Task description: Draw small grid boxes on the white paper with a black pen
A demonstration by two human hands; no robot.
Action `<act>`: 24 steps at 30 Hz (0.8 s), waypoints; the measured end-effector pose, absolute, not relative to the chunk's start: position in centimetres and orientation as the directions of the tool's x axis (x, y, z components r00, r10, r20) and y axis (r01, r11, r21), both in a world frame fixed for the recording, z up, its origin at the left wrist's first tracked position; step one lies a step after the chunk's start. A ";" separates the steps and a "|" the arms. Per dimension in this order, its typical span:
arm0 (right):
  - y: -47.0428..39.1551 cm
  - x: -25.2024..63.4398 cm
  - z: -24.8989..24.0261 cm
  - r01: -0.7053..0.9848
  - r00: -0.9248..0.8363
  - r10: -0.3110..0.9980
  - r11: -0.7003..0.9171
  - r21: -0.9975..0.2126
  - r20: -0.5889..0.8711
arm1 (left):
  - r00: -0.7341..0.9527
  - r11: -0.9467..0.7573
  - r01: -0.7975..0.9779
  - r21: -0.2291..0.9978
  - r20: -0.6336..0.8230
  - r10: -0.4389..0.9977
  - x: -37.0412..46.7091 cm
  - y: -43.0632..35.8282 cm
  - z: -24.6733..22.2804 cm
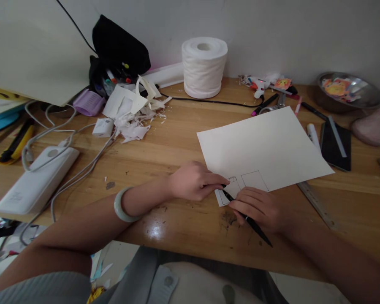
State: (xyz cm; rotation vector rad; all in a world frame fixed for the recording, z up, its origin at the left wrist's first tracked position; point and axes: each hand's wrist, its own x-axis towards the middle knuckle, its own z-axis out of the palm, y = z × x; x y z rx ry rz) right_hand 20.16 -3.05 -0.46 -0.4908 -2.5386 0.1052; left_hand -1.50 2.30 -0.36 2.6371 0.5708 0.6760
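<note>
I see the white sheet (266, 147) on the desk (164, 156), 2 drawn outlines (255, 180) at its near edge, partly hidden by the hands. Right hand (259, 207): fingers clamped on a black pen (257, 230) at that edge. Left hand (193, 181): by the sheet's near-left corner, fingertips at the pen's end; can't tell whether gripping. Ruler (316, 205) runs partly under the sheet.

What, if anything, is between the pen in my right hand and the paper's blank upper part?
Nothing visible lies on that part of the white paper. Your left hand is close, though, its fingertips at the upper end of the black pen in your right hand.
</note>
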 end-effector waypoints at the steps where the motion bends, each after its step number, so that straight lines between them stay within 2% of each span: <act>1: -3.1 20.2 -0.4 0.329 -0.769 0.388 0.922 -0.207 0.508 | 0.804 -0.856 0.290 0.429 0.376 0.461 -1.5 2.3 -0.3; 5: -3.0 20.2 -0.2 0.369 -0.673 0.516 0.855 -0.364 0.529 | 0.807 -0.857 0.292 0.425 0.372 0.459 -1.5 2.3 -0.2; 8: -2.9 20.2 -0.3 0.382 -0.649 0.557 0.828 -0.410 0.519 | 0.807 -0.858 0.293 0.422 0.372 0.458 -1.5 2.3 -0.2; 24: -3.0 20.1 -0.3 0.407 -0.676 0.540 0.841 -0.357 0.501 | 0.800 -0.850 0.295 0.436 0.374 0.469 -1.5 2.2 -0.3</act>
